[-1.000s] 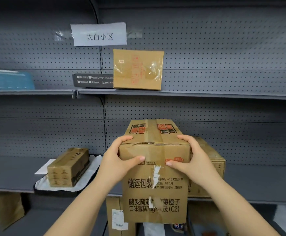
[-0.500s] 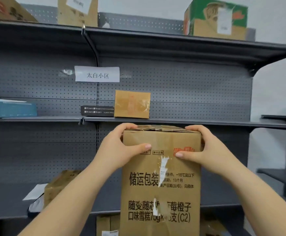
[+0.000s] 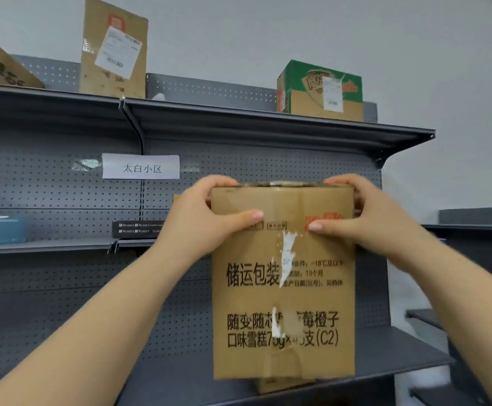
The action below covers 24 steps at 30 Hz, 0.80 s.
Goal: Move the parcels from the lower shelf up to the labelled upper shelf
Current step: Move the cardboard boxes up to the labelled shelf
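Mid-lift, the left hand (image 3: 203, 219) and right hand (image 3: 378, 222) grip the top corners of a tall brown cardboard parcel (image 3: 282, 291), which likely must rise higher to clear the grey metal labelled shelf (image 3: 48, 248) behind them.

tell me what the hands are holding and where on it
The box, at its top corners: left hand on the left one, right hand on the right, thumbs on the front, fingers over the top edge.
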Tool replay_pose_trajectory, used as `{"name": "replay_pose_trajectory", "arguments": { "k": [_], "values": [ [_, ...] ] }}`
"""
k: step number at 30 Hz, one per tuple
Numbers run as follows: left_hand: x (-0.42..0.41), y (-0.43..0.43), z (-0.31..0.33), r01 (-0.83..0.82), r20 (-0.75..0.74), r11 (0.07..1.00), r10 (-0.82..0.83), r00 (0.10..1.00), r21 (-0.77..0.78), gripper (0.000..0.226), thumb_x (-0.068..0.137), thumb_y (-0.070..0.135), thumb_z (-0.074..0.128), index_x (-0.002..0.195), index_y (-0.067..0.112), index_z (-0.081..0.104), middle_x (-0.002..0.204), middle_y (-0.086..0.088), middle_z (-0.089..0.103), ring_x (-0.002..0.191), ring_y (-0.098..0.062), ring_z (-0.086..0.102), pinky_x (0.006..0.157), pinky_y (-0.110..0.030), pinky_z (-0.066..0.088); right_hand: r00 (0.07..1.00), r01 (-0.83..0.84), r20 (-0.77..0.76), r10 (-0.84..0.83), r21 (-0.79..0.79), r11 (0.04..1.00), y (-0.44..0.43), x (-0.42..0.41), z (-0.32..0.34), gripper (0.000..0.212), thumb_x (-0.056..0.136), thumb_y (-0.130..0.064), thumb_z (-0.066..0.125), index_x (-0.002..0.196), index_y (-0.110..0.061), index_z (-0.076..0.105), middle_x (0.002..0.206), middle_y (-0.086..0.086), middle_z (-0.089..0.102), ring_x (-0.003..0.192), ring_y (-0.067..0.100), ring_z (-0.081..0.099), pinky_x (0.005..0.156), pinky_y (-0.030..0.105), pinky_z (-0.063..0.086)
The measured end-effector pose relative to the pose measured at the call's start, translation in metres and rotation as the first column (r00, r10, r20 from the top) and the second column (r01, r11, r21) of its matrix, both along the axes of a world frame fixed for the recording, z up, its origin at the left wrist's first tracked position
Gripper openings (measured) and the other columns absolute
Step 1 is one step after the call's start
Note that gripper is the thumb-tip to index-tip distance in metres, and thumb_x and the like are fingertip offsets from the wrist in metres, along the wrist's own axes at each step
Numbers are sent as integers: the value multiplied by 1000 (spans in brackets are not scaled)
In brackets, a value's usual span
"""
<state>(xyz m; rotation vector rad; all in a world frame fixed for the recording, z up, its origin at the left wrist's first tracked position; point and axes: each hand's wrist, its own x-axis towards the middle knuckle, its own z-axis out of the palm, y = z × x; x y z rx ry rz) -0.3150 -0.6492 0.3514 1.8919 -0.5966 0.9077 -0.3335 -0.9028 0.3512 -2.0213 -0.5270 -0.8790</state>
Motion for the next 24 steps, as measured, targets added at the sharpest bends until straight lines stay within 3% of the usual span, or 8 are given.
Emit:
{"name": "replay_pose_trajectory", "arguments": {
  "k": [4, 10, 22, 24],
  "values": [
    [7, -12, 43, 4, 111, 1000, -2, 994, -16, 64, 63, 52, 83, 119, 39, 54, 114, 14, 57, 101, -11, 59, 79, -37, 59, 994, 14, 106, -17, 31, 999, -9, 1, 44, 74, 59, -39, 86, 124, -36, 50, 109, -15, 59, 96, 3, 60, 73, 24, 50],
    [51, -29, 88, -15, 211, 999, 22, 977, -31, 69, 65, 55, 81, 126, 37, 53, 119, 13, 56, 110, -13, 55, 86, -35, 54, 983, -15, 183, 1, 76, 997, -23, 44, 88, 80, 55, -38, 89, 125, -30, 51, 113, -9, 62, 101, 9, 62, 83, 31, 54],
    [190, -65, 122, -99, 251, 994, 109, 962, -54, 66, 68, 48, 82, 125, 33, 53, 112, 12, 56, 106, -14, 56, 83, -33, 54, 971, -141, 209, 119, 93, 986, -53, 206, 119, 76, 65, -28, 88, 128, -32, 45, 109, -14, 56, 97, 6, 57, 73, 25, 50],
    [214, -67, 125, -129, 240, 991, 136, 961, -43, 65, 69, 47, 82, 125, 33, 52, 112, 12, 55, 103, -12, 55, 77, -29, 53, 968, -178, 195, 156, 97, 979, -56, 237, 120, 76, 66, -27, 88, 129, -31, 44, 110, -13, 56, 98, 6, 57, 71, 24, 50]
  ]
}}
